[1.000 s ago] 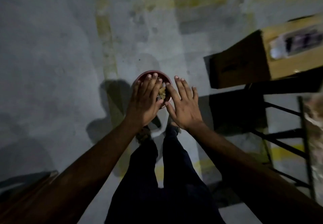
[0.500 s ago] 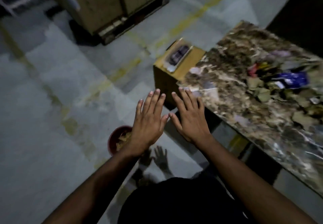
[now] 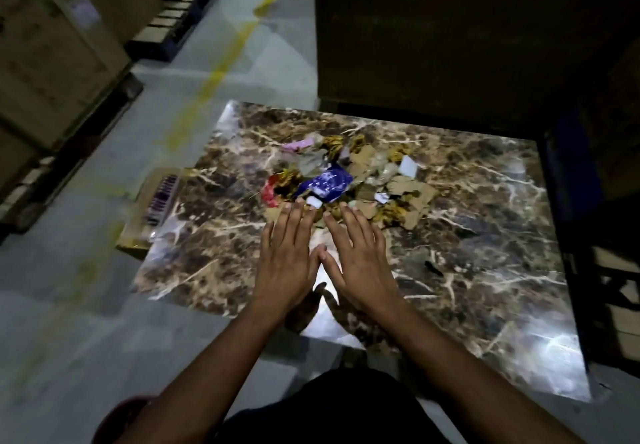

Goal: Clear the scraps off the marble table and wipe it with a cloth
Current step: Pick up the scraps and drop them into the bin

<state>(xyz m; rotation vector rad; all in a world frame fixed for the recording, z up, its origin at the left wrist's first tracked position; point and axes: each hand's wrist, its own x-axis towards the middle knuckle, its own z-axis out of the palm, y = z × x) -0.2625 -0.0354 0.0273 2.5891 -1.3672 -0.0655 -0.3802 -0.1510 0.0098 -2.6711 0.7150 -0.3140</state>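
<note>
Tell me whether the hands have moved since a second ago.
Yes. Both the left hand and right hand have left the red bowl on the floor and now reach over the marble table toward the scraps.

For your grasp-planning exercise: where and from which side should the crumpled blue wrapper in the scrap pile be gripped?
Probably pinch the blue wrapper at its raised crumpled middle, coming from the near side, where both open hands, left hand and right hand, hover; scraps crowd its far and right sides.
</note>
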